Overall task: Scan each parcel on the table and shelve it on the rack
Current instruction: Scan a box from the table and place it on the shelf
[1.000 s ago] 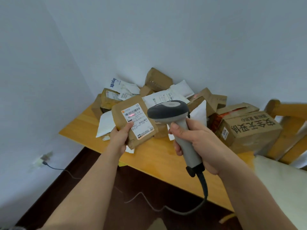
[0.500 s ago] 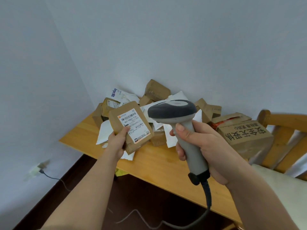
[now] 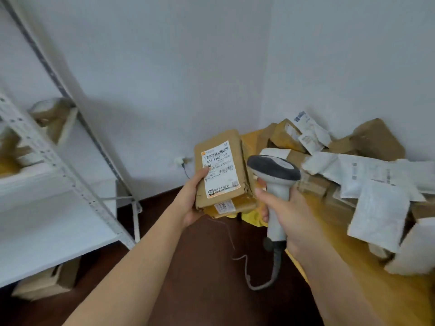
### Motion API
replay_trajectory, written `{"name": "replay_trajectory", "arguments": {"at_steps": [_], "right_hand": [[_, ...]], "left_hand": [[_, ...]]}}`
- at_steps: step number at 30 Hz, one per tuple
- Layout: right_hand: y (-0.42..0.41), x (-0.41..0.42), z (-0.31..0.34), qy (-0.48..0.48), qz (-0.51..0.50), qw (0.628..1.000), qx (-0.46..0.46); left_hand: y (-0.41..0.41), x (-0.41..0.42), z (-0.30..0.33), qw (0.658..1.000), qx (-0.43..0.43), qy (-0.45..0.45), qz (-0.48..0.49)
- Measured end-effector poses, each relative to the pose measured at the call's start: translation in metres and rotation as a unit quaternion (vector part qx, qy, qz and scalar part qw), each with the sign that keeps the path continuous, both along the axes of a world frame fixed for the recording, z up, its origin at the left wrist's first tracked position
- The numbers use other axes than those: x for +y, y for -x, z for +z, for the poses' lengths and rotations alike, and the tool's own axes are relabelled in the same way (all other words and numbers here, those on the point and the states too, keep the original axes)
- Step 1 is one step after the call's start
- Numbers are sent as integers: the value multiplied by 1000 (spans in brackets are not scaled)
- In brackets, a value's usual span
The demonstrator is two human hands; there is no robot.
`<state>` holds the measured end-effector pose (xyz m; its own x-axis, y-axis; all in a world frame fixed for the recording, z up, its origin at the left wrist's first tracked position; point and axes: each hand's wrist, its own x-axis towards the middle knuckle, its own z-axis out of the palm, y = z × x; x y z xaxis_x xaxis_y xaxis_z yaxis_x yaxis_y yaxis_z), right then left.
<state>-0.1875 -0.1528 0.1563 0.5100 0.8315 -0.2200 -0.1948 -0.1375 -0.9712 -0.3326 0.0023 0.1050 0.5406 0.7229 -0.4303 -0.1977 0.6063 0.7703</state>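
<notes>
My left hand grips a small brown cardboard parcel by its left edge, thumb on the white shipping label that faces me. My right hand holds a grey barcode scanner by its handle, just right of the parcel, its dark head level with the label. The scanner's cable hangs to the floor. A pile of brown boxes and white mailers lies on the wooden table at the right. The white metal rack stands at the left.
A brown box sits on the rack's upper shelf and another on the floor under the lowest shelf. A wall socket with a plug is behind the parcel. Dark floor lies between rack and table.
The view has swung left, bringing the rack into sight and pushing the table to the right. The parcel and scanner have moved off the table, over the floor towards the rack.
</notes>
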Motion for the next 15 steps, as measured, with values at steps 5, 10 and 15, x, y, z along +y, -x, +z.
{"name": "replay_trajectory", "arguments": {"at_steps": [5, 10, 15], "right_hand": [[119, 51, -1, -6, 117, 993, 1], [263, 96, 5, -38, 207, 977, -14], [446, 137, 7, -37, 306, 951, -23]], "left_hand": [[146, 6, 5, 996, -6, 6, 87], [316, 10, 6, 994, -4, -24, 107], [503, 4, 19, 966, -6, -39, 256]]}}
